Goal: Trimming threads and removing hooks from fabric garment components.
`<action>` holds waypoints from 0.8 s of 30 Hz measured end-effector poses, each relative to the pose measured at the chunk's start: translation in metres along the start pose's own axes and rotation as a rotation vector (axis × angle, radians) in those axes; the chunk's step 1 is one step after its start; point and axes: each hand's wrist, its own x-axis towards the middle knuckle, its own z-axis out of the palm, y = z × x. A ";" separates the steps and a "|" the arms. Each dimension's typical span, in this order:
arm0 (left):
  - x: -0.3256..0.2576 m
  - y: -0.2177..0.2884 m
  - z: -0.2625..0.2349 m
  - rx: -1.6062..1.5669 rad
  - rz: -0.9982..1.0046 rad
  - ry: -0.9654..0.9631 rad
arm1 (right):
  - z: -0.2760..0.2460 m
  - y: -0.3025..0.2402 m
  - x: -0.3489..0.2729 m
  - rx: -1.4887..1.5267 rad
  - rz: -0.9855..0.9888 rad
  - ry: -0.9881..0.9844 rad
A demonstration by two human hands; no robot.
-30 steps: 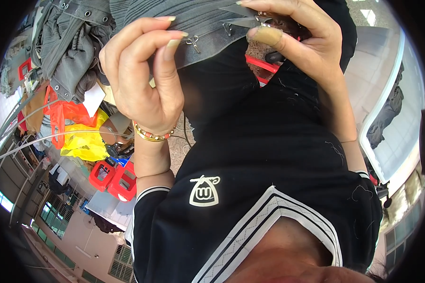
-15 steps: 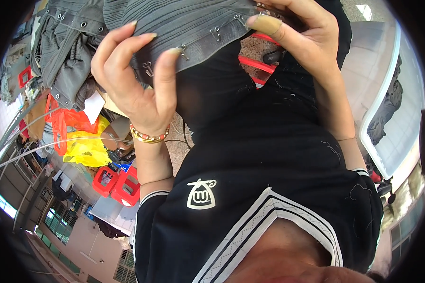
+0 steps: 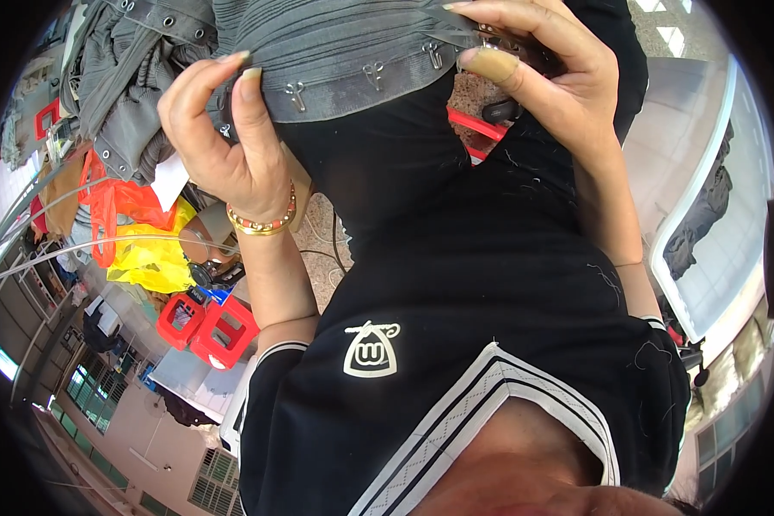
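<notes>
A grey pleated garment [image 3: 318,52] lies across my lap at the top, with small metal hooks [image 3: 373,76] in a row along its smooth edge band. My left hand [image 3: 224,146], wearing bracelets, pinches the left part of that band between thumb and fingertips. At the band's right end, my right hand [image 3: 559,86] curls round the cloth, its thumb wrapped in a tan covering. More small metal pieces show between the right thumb and fingers, partly hidden by them.
More grey cloth with metal eyelets [image 3: 129,86] is heaped at upper left. Below it are a red bag [image 3: 133,211], a yellow bag [image 3: 150,258] and red plastic stools [image 3: 224,334]. A white-rimmed tray [image 3: 658,258] with dark cloth stands at right.
My left fingers were spread apart over the band and now close on it. The band has shifted upward and looks straighter. My right hand has hardly moved.
</notes>
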 end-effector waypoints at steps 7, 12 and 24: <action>0.010 0.039 -0.007 0.122 0.203 -0.239 | -0.001 0.005 -0.002 0.017 0.015 0.009; 0.018 0.043 -0.004 0.218 0.234 -0.360 | -0.001 -0.004 0.000 -0.031 0.001 0.000; 0.012 0.039 0.003 0.050 0.120 -0.309 | 0.000 -0.005 0.000 -0.076 -0.073 -0.040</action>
